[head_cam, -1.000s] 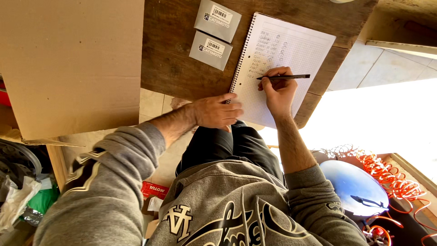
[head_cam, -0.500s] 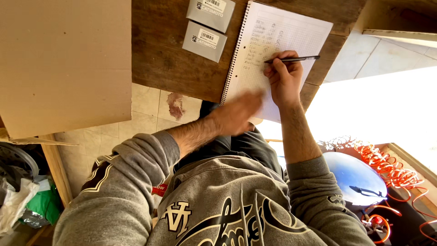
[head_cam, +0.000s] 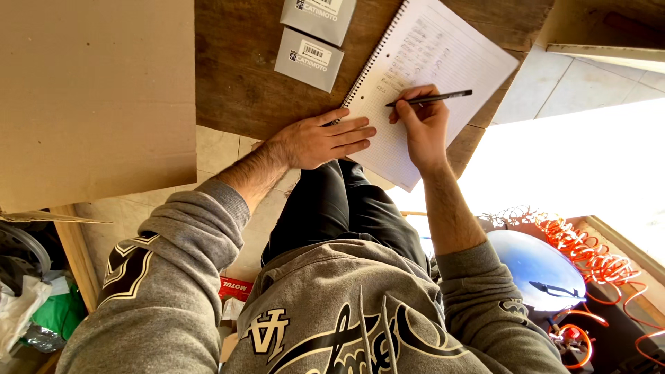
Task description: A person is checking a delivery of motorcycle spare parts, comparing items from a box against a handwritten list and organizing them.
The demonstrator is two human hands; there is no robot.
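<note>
Your right hand (head_cam: 422,128) grips a black pen (head_cam: 431,99) on the spiral notebook (head_cam: 443,62); your left hand (head_cam: 322,138) lies flat, fingers spread, pinning its edge. Two grey boxes (head_cam: 309,59) sit closed beyond your left hand.

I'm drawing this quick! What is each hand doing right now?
Left hand: open, flat, fingers resting on the spiral notebook edge.
Right hand: closed around a black pen, tip on the page.

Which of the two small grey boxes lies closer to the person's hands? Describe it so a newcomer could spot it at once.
Start at the wooden table. Left of the spiral notebook lie two small grey boxes. The one meant is the lower, fully visible one, nearer the left hand; the other box is cut off by the picture's top edge.
</note>
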